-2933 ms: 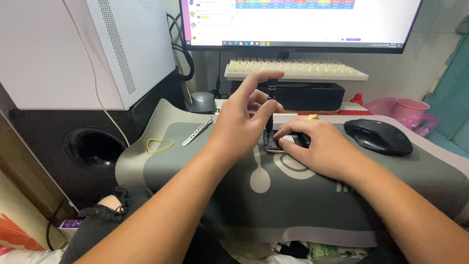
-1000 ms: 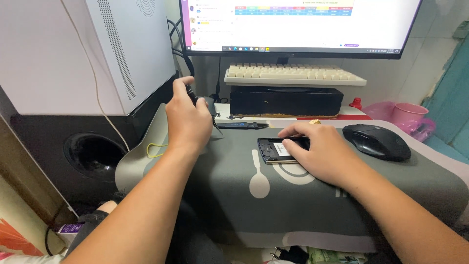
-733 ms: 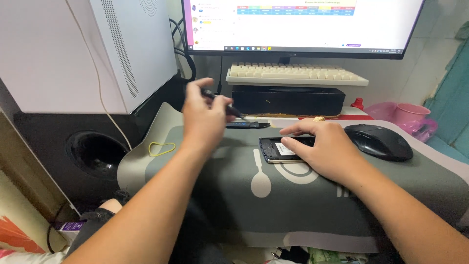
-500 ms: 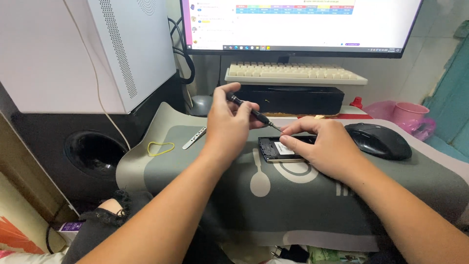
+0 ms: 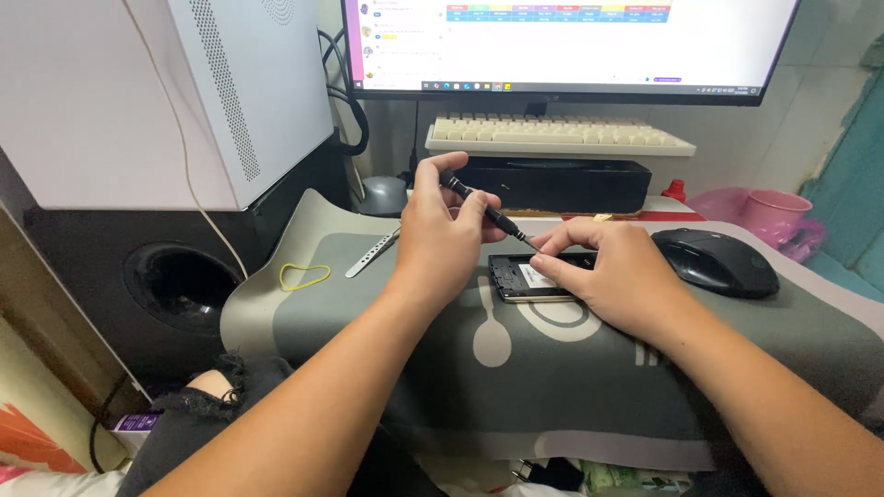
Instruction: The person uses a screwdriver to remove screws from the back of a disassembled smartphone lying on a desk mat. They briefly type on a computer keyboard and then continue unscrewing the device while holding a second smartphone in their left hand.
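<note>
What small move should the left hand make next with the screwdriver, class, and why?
Probably lower the tip onto the opened phone. The left hand holds the thin black screwdriver tilted, its tip just above the phone's upper edge, beside the right hand's fingertips. The right hand steadies the phone on the grey mat.

A wide monitor (image 5: 571,41) stands at the back above the keyboard, its screen lit white with a row of small coloured cells along the top and a dark bar along the bottom edge. On the opened phone (image 5: 529,278) lying on the grey mat sits a white rectangular label (image 5: 536,274) — partly hidden under the right hand's fingers (image 5: 552,248). Low at the left edge, by the floor, a small purple-and-white package (image 5: 133,425) shows — its shape is hard to tell.
</note>
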